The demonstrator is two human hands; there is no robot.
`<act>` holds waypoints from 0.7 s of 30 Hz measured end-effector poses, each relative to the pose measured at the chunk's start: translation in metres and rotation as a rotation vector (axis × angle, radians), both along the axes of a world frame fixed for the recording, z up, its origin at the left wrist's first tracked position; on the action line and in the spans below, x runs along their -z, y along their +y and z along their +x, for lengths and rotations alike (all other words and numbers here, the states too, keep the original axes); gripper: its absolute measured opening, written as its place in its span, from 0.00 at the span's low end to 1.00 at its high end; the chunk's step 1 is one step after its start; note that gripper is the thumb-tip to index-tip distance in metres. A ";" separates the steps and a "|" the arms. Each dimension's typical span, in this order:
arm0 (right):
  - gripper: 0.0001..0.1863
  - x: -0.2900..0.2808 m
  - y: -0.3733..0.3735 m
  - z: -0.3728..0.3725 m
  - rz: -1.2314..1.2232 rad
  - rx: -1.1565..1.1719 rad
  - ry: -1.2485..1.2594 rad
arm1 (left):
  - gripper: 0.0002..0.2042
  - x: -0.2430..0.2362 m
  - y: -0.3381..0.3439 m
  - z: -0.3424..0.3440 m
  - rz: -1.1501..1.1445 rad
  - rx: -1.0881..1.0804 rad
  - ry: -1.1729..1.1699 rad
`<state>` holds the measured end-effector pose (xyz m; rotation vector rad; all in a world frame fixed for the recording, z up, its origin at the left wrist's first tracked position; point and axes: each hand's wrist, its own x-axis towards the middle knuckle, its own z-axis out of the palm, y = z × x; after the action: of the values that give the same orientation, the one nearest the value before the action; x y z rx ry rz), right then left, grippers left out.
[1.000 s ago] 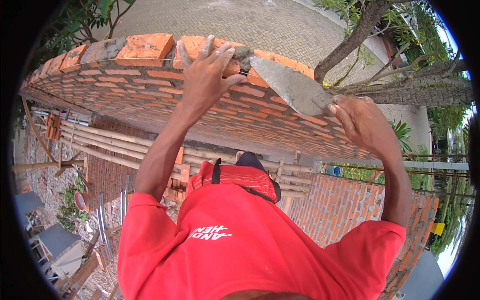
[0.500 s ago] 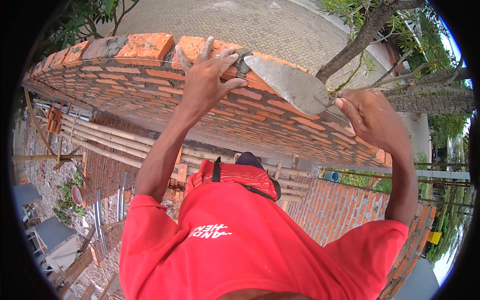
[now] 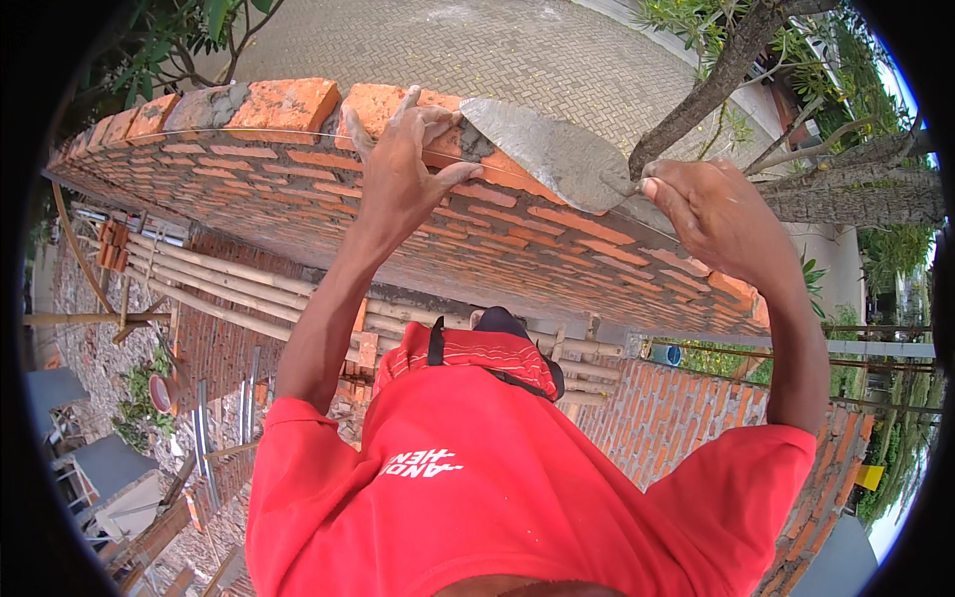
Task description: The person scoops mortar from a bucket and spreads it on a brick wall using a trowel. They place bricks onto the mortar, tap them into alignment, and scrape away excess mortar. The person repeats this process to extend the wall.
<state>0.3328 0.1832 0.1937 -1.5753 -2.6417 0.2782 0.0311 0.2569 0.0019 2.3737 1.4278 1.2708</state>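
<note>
A red-orange brick (image 3: 376, 102) lies on top of a curved brick wall (image 3: 557, 234), under the fingers of my left hand (image 3: 398, 169). Those fingers are spread over it, with the thumb held apart close to a thin string line (image 3: 269, 131). My right hand (image 3: 711, 214) is closed round the handle of a bricklayer's trowel (image 3: 552, 154); most of the handle is hidden in the fist. The broad grey blade reaches left over the wall top, its far end beside grey mortar (image 3: 476, 141) at the brick's right end.
Another brick (image 3: 284, 104) sits on the top course to the left. Beyond the wall lies a paved path (image 3: 448, 50); a tree trunk (image 3: 686, 90) rises close on the right. Bamboo poles (image 3: 229, 284) run below, with a lower brick wall (image 3: 686, 418) at the right.
The trowel and my right hand have shifted left, bringing the blade closer to my left hand. My left fingers have bent a little more over the brick.
</note>
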 end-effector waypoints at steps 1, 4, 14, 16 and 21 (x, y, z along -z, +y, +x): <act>0.20 0.002 0.000 0.000 -0.054 0.042 -0.066 | 0.36 -0.001 -0.001 0.000 -0.036 -0.017 -0.022; 0.21 0.001 0.000 0.000 -0.110 0.025 -0.110 | 0.38 -0.004 -0.003 0.000 -0.101 0.009 -0.051; 0.22 -0.003 0.016 0.001 -0.145 0.099 -0.055 | 0.41 -0.005 0.000 -0.001 -0.023 0.020 -0.006; 0.22 -0.004 0.014 0.003 -0.165 0.078 -0.091 | 0.41 -0.005 0.001 -0.001 -0.025 0.017 0.015; 0.21 -0.014 0.011 0.000 -0.111 0.157 -0.158 | 0.39 -0.004 0.002 -0.005 -0.050 0.025 0.039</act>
<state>0.3325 0.1942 0.2072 -1.9032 -2.6361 0.3083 0.0256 0.2588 0.0057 2.3886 1.4179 1.1759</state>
